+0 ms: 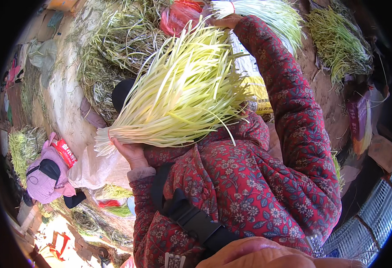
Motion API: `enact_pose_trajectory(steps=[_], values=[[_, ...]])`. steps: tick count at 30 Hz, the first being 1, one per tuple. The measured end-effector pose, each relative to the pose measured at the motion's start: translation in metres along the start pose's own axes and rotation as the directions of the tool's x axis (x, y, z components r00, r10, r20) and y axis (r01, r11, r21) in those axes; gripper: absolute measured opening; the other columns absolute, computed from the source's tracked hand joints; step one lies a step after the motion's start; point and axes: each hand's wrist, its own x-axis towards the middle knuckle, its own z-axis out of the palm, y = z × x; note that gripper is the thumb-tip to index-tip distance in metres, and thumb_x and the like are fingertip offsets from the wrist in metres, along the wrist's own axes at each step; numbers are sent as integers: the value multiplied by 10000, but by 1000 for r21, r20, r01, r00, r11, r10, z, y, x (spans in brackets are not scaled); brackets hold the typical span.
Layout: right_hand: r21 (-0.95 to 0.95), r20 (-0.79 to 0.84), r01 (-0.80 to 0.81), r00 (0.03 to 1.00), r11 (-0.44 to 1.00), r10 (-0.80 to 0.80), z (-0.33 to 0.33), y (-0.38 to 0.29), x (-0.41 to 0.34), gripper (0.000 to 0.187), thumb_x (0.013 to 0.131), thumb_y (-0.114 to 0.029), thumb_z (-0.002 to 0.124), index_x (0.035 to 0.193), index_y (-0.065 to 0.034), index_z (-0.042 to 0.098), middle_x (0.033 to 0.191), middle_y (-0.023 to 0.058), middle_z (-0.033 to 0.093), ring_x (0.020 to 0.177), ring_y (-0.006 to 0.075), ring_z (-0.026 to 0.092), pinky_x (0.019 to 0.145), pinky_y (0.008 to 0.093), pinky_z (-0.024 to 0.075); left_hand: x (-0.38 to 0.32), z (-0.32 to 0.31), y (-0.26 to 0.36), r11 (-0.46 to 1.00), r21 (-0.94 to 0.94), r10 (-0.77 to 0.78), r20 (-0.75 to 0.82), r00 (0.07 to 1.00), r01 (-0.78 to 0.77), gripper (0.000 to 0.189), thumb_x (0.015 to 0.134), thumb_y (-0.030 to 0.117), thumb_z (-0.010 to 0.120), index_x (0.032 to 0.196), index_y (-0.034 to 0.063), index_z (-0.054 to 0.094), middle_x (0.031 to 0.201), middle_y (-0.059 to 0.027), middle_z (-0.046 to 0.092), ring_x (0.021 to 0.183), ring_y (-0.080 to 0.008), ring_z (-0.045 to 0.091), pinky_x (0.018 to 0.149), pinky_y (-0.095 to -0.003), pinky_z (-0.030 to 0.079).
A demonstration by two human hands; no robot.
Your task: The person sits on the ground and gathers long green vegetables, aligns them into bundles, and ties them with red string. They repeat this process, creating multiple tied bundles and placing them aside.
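My left hand [131,153] holds a large bundle of pale yellow-green leafy stalks [182,97] from below at its white root end, where a thin red band ties it. The leaves fan out towards the upper right, in front of my body. My right hand [227,21] reaches up to the top, at the white end of a second banded bundle [266,16]; its fingers are partly hidden, and whether they close on that bundle is unclear. This second bundle lies over a white and yellow printed sack [258,90].
Heaps of loose, partly dried stalks [125,43] lie beyond the held bundle, beside a red plastic bag [181,16]. More green stalks [340,43] lie at the upper right, above a purple box [358,115]. Another person [47,174] is at the lower left.
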Motion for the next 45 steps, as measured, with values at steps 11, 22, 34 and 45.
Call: enact_pose_trajectory(steps=[11,22,34,45], values=[[-411,-310,-8,942,912,-132,11,-3,-51,226,734,-249,585,855,-63,633,823,135,626,810,247,598,737,340,462,7,-5,1,1000,6,-4,38,999,4,572,853,486,418,1306,146,335,1298,-74,405,1174,-274,396,966,-447,340],[228,-382,371,885,900,-268,-36,-1,-54,417,767,-161,605,1155,-43,512,1052,154,583,779,149,600,694,291,470,-2,10,7,999,-12,37,0,999,-37,512,870,437,400,1308,184,323,1294,-69,401,1173,-267,394,965,-450,338],[-662,-102,273,890,698,-445,1,-12,-19,251,809,-322,524,930,-121,613,733,121,621,678,265,611,651,375,479,-5,6,6,990,38,136,15,991,-137,544,862,446,417,1320,175,306,1304,-72,389,1186,-266,378,973,-439,330],[312,-86,75,995,947,-50,2,-19,-14,396,846,-416,516,906,-51,656,784,58,653,702,157,621,653,270,492,-2,9,7,994,13,104,16,994,-105,543,865,444,413,1319,163,314,1302,-73,396,1183,-266,386,975,-432,335]])
